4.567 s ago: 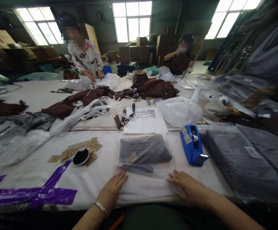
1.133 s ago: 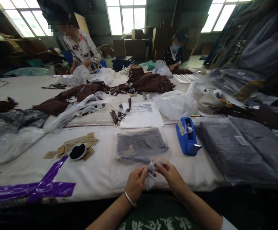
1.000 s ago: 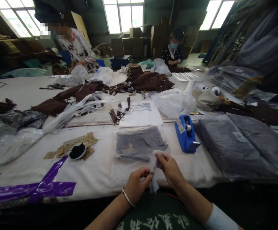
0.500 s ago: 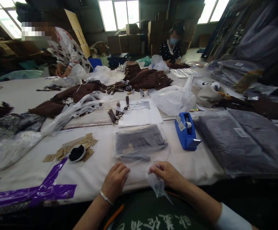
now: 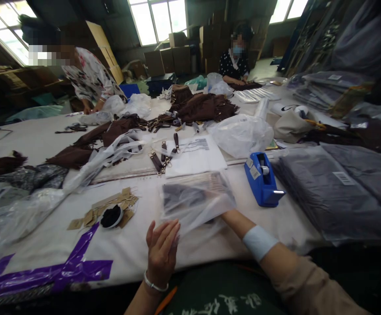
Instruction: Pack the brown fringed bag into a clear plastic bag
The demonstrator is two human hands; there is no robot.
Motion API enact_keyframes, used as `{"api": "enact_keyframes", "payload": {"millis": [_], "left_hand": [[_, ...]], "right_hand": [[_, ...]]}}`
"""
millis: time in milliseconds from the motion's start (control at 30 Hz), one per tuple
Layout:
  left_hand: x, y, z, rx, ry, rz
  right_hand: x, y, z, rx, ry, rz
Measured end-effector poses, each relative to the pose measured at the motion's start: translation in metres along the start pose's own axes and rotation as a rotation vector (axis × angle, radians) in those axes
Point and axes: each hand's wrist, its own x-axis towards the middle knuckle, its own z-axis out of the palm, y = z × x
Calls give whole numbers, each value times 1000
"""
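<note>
**Left hand open at the bag, right hand hidden inside it**

Far left on the counter (image 5: 39, 140) lie purple tape strips (image 5: 49, 273), stuck flat near the front edge. Just right of them sits a small round dish (image 5: 111, 216) of something black, resting on a scatter of brown tags (image 5: 125, 202).

My left hand (image 5: 162, 253) comes next. It is open, fingers (image 5: 164, 234) straight and spread a little, palm turned toward the right, gripping nothing. Its fingertips reach the loose near edge of the clear bag (image 5: 197, 203); whether they press on the plastic or only brush it I cannot tell.

The bag lies in the middle of the counter before me, with a folded grey garment (image 5: 184, 197) showing dark through the plastic. Its front part is lifted and rumpled. My right forearm, with a white cuff (image 5: 259, 240) and tan sleeve (image 5: 305, 284), runs in from the lower right and goes under or into the bag. The right hand itself is covered by the plastic, so I cannot tell whether it is clenched or loose, nor what it grips.

Behind the bag lie white sheets (image 5: 195, 157). Right of the bag stands a blue tape dispenser (image 5: 262, 179), apart from it. Farthest right is a stack of bagged grey garments (image 5: 338, 188).
</note>
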Motion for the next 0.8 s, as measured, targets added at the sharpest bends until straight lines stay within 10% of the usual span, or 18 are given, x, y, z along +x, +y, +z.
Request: {"api": "enact_keyframes", "payload": {"millis": [167,333,500,800], "left_hand": [[-38,-18,-1,57,-245,65],[-69,-37,-4,164,-468,144],[-64,-37,-1,224,-635,261],[-38,-18,12,214,-545,161]], "right_hand": [[-102,35,-10,-197,5,-25],[-195,58,-41,-425,-219,-378],[-193,55,-59,-410,-317,-508],[-205,15,-94,-447,-343,-473]]}}
